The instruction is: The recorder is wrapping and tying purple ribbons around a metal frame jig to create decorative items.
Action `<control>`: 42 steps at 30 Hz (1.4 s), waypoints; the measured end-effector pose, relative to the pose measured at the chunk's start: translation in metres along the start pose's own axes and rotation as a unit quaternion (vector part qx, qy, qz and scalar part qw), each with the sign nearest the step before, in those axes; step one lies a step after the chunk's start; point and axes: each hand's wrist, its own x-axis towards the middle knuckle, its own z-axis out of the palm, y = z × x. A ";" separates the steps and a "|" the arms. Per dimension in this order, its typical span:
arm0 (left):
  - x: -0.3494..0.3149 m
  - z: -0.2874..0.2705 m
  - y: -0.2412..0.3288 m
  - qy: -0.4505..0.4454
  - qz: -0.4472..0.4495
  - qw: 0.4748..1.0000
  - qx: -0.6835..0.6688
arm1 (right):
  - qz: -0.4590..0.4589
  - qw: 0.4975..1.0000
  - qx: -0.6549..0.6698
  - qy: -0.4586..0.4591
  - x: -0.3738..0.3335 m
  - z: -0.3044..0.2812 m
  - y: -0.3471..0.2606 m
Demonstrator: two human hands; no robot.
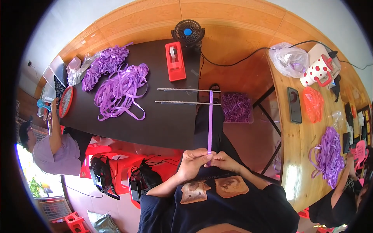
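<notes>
A narrow purple ribbon (210, 124) runs taut from two thin metal rods down to my hands. The far metal rod (182, 89) and the near metal rod (178, 102) lie side by side, their right ends jutting past the edge of the dark table (171, 128). The ribbon crosses both rods at these ends. Close to my chest, my left hand (193, 161) pinches the ribbon's lower part between thumb and fingers. My right hand (226, 161) is closed right beside it, its fingertips on the same ribbon. My fingers partly hide the ribbon's end.
A loose heap of purple ribbon (120, 91) and a red tape dispenser (175, 62) lie on the dark table, with a small fan (188, 32) behind. Below the rods, a bin (236, 108) holds purple ribbon pieces. A wooden table (295, 155) stands right. Other people sit at both sides.
</notes>
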 end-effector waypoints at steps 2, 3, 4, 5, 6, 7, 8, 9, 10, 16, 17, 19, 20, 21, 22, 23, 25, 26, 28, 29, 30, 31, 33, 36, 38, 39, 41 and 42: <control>-0.001 0.000 -0.007 0.003 -0.015 1.000 -0.008 | 0.016 0.999 0.038 0.020 0.000 0.003 0.000; -0.001 -0.001 -0.012 0.004 -0.029 0.999 -0.015 | 0.016 0.999 0.037 0.019 -0.001 0.005 0.000; 0.000 -0.001 -0.015 0.018 -0.045 0.999 0.009 | 0.002 1.000 0.017 0.016 0.000 0.008 0.000; 0.001 -0.004 -0.023 0.019 -0.044 0.999 0.008 | -0.012 1.000 -0.003 0.014 -0.001 0.011 0.000; 0.002 -0.007 -0.033 0.051 -0.050 0.996 0.058 | -0.012 1.000 -0.003 0.013 -0.001 0.011 -0.003; 0.002 -0.013 -0.045 0.084 -0.056 0.989 0.108 | 0.030 0.999 -0.015 -0.004 -0.001 0.010 -0.006; 0.002 -0.020 -0.056 0.099 -0.007 0.978 0.182 | 0.071 0.997 -0.027 -0.021 -0.001 0.010 -0.007; 0.001 -0.022 -0.055 0.099 -0.007 0.978 0.182 | 0.071 0.997 -0.027 -0.021 -0.002 0.009 -0.004; -0.001 -0.023 -0.054 0.099 -0.009 0.967 0.236 | 0.080 0.996 -0.026 -0.016 -0.002 0.008 0.001; 0.006 -0.030 -0.051 0.103 -0.023 0.965 0.242 | 0.107 0.993 -0.051 -0.025 0.001 0.008 -0.009; 0.008 -0.031 -0.049 0.094 -0.057 0.977 0.181 | 0.105 0.991 -0.071 -0.043 0.002 0.007 -0.011; 0.010 -0.031 -0.040 0.081 -0.090 0.977 0.173 | 0.095 0.993 -0.062 -0.031 0.001 0.008 -0.008; 0.010 -0.032 -0.039 0.038 -0.092 0.970 0.221 | 0.087 0.995 -0.052 -0.020 0.001 0.008 -0.007; 0.009 -0.034 -0.038 -0.003 -0.095 0.959 0.267 | 0.088 0.995 -0.051 -0.021 0.001 0.006 -0.004; 0.008 -0.036 -0.040 -0.002 -0.096 0.959 0.266 | 0.104 0.993 -0.040 -0.023 0.000 0.004 -0.001; 0.006 -0.038 -0.043 -0.020 -0.101 0.964 0.246 | 0.120 0.992 -0.028 -0.025 0.000 0.002 0.000; 0.006 -0.040 -0.046 -0.037 -0.107 0.968 0.225 | 0.107 0.994 -0.024 -0.019 0.001 0.006 -0.005; 0.008 -0.041 -0.045 -0.029 -0.111 0.963 0.246 | 0.093 0.995 -0.021 -0.012 0.002 0.006 -0.007; 0.013 -0.040 -0.045 -0.021 -0.114 0.957 0.266 | 0.089 0.995 -0.039 -0.025 0.002 0.005 -0.008; 0.016 -0.037 -0.047 0.011 -0.079 0.964 0.254 | 0.084 0.994 -0.058 -0.038 0.003 0.005 -0.009; 0.021 -0.033 -0.048 0.041 -0.043 0.969 0.240 | 0.083 0.994 -0.059 -0.037 0.003 0.004 -0.009; 0.025 -0.028 -0.046 0.070 -0.032 0.971 0.226 | 0.082 0.993 -0.079 -0.044 0.003 0.003 -0.009; 0.037 -0.026 -0.048 0.089 -0.053 0.983 0.149 | 0.079 0.991 -0.100 -0.050 0.003 0.003 -0.008; 0.045 -0.028 -0.050 0.097 -0.077 0.991 0.048 | 0.035 0.994 -0.094 -0.051 0.002 0.002 -0.006; 0.043 -0.029 -0.052 0.090 -0.086 0.992 0.015 | 0.055 0.991 -0.097 -0.067 0.003 -0.002 -0.005; 0.042 -0.030 -0.053 0.089 -0.085 0.992 0.015 | 0.054 0.992 -0.098 -0.066 0.003 -0.003 -0.006; 0.041 -0.033 -0.054 0.087 -0.054 0.995 0.021 | 0.067 0.987 -0.127 -0.072 0.005 -0.005 -0.008; 0.041 -0.033 -0.053 0.086 -0.054 0.995 0.021 | 0.067 0.987 -0.127 -0.072 0.005 -0.009 -0.007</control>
